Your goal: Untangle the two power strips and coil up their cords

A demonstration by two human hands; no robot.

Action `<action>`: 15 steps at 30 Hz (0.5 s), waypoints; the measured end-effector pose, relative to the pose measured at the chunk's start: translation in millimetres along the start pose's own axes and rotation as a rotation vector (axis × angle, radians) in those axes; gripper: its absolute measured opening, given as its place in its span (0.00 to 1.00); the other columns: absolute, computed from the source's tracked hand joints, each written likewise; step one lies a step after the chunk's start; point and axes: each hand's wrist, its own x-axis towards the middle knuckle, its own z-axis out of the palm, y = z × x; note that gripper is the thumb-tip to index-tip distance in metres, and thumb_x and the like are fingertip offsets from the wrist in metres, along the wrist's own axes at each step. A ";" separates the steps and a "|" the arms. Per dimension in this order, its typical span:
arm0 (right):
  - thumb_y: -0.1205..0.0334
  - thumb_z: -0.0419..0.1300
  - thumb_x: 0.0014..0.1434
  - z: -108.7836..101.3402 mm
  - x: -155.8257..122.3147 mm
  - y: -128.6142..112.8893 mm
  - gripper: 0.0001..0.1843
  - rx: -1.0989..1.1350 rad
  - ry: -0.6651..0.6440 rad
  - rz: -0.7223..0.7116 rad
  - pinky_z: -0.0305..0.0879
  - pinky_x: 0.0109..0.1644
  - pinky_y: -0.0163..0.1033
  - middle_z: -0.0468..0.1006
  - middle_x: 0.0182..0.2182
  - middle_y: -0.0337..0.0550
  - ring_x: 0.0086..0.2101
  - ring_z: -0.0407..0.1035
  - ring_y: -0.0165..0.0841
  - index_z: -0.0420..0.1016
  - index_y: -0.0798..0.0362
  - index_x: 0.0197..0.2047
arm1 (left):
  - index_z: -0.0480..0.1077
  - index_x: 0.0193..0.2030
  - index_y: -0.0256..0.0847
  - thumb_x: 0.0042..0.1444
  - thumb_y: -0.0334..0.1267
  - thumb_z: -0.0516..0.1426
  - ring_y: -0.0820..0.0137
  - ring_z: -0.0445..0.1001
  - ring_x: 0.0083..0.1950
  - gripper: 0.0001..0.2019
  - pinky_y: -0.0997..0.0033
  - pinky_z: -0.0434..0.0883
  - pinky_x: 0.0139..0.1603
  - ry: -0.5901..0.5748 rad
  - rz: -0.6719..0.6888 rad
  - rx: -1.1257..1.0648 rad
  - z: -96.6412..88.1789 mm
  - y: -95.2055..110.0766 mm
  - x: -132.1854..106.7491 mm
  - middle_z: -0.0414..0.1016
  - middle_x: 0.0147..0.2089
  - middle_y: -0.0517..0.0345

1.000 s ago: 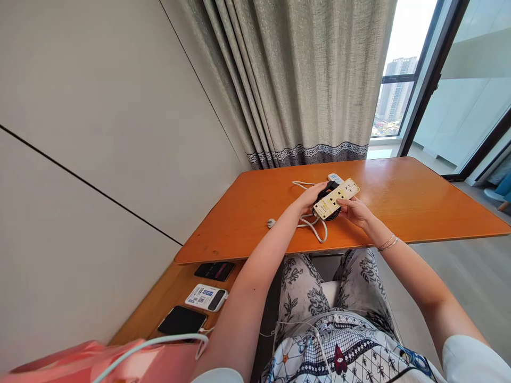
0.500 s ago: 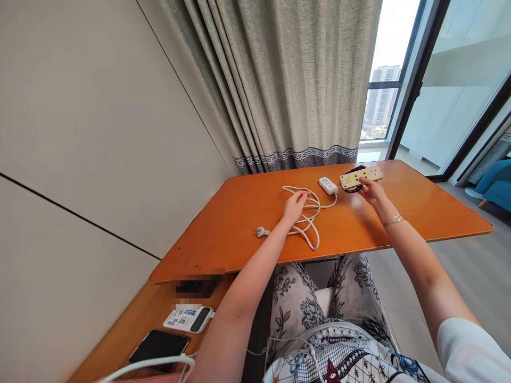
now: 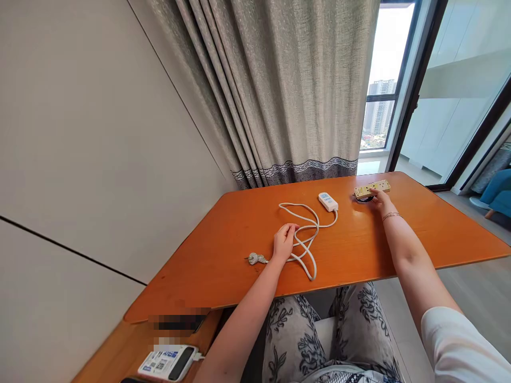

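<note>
My left hand (image 3: 284, 242) rests on the orange table (image 3: 419, 234), fingers curled over a loose white cable (image 3: 305, 234). That cable runs from a plug (image 3: 253, 259) at the left to a small white power strip (image 3: 328, 201). My right hand (image 3: 381, 199) reaches to the far side of the table, its fingers on the near edge of a cream power strip (image 3: 372, 189). The cream strip lies on its coiled black cord (image 3: 363, 199), of which only a bit shows.
A grey curtain (image 3: 287, 90) hangs behind the table, with a glass door (image 3: 451, 96) to the right. Below the table's left end, a lower wooden ledge (image 3: 115, 356) holds a white device (image 3: 167, 363). My patterned trousers (image 3: 319, 340) show under the table's front edge.
My right hand carried the cream power strip from the middle of the table to the far right and set it down. My left hand let go of it and came back onto the white cable.
</note>
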 end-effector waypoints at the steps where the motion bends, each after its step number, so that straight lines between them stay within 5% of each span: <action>1: 0.71 0.64 0.57 4.6 4.0 2.7 0.18 -0.008 -0.009 0.011 0.77 0.38 0.38 0.80 0.33 0.45 0.28 0.74 0.30 0.70 0.58 0.51 | 0.74 0.35 0.42 0.62 0.48 0.50 0.62 0.78 0.43 0.16 0.63 0.73 0.48 0.000 -0.003 0.001 -0.3 0.4 0.2 0.80 0.39 0.51; 9: 0.66 0.64 0.59 16.7 28.6 7.1 0.18 -0.130 0.036 0.066 0.76 0.38 0.38 0.79 0.39 0.48 0.34 0.76 0.32 0.69 0.57 0.52 | 0.75 0.34 0.42 0.62 0.47 0.50 0.62 0.77 0.42 0.16 0.63 0.73 0.47 -0.008 -0.017 0.019 -1.2 0.5 1.1 0.80 0.38 0.52; 15: 0.62 0.69 0.56 14.9 37.7 10.6 0.22 -0.278 0.159 -0.030 0.77 0.39 0.39 0.78 0.43 0.49 0.38 0.75 0.34 0.69 0.55 0.52 | 0.75 0.34 0.42 0.61 0.47 0.50 0.62 0.77 0.43 0.15 0.63 0.72 0.48 -0.021 -0.035 0.019 -0.6 -0.9 0.9 0.80 0.38 0.52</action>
